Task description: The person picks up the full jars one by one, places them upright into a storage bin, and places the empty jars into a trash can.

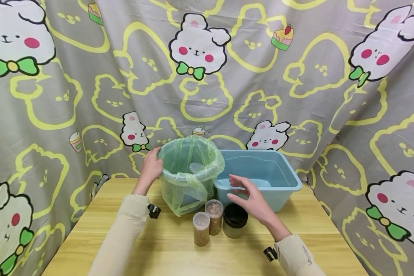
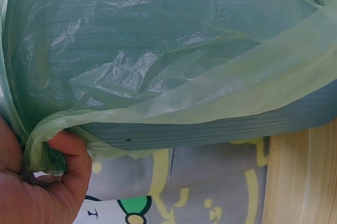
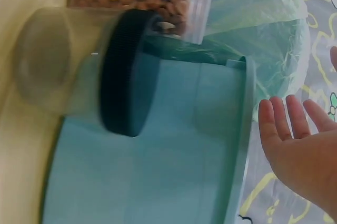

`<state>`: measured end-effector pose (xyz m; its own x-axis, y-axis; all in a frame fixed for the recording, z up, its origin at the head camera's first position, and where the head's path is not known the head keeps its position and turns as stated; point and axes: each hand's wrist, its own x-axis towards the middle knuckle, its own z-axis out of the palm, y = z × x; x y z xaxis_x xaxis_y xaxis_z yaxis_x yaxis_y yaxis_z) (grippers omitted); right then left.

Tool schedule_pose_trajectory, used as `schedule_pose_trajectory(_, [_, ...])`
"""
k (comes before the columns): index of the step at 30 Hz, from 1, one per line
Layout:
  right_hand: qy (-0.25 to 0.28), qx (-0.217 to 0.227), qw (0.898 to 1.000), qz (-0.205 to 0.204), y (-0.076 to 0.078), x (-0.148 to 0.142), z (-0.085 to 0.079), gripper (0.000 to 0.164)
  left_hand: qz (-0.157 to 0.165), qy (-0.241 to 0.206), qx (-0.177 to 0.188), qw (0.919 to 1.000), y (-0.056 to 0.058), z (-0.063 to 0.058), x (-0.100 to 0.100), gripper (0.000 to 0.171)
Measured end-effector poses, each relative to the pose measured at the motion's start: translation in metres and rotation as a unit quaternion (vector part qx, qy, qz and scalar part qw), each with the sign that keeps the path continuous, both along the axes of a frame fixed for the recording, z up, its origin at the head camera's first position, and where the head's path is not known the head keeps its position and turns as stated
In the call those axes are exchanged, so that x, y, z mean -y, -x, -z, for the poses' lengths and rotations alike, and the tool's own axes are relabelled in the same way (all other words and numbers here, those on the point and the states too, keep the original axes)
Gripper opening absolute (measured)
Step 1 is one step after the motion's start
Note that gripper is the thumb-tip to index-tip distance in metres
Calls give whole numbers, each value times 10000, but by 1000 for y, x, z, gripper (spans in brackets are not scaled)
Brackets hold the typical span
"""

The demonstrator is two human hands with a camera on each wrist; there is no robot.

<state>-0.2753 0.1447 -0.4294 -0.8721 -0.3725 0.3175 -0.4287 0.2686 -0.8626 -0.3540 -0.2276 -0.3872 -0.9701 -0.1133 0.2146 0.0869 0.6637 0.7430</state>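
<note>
A blue trash bin [image 2: 221, 135] stands on the table, lined with a translucent green garbage bag [image 1: 188, 188] folded over its rim. My left hand [image 1: 152, 165] is at the bin's left rim; in the left wrist view its curled thumb and fingers pinch the bag's edge there. Inside the bag lies a clear round plastic piece [image 1: 196, 168]. My right hand [image 1: 251, 196] is held in the air with fingers spread, holding nothing, above a clear jar with a black lid [image 1: 235, 220] and near the front rim of a blue plastic tub [image 1: 276, 197].
Two clear-lidded containers [image 1: 201, 232] with brown contents stand before the bin, left of the black-lidded jar. The wooden table [image 1: 262, 260] ends at a patterned curtain [image 1: 200, 96] behind and at both sides. The tub touches or nearly touches the bin.
</note>
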Motion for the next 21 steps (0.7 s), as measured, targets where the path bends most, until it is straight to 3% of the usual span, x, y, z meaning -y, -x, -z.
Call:
schedule_pose_trajectory(13, [41, 184, 9998, -91, -15, -23, 30, 57, -1, -1, -10, 10000, -2, -1, -2, 58])
schedule_pose_trajectory(21, [-363, 521, 9980, -29, -16, -29, 45, 59, -18, 14, -15, 10000, -3, -2, -2, 60])
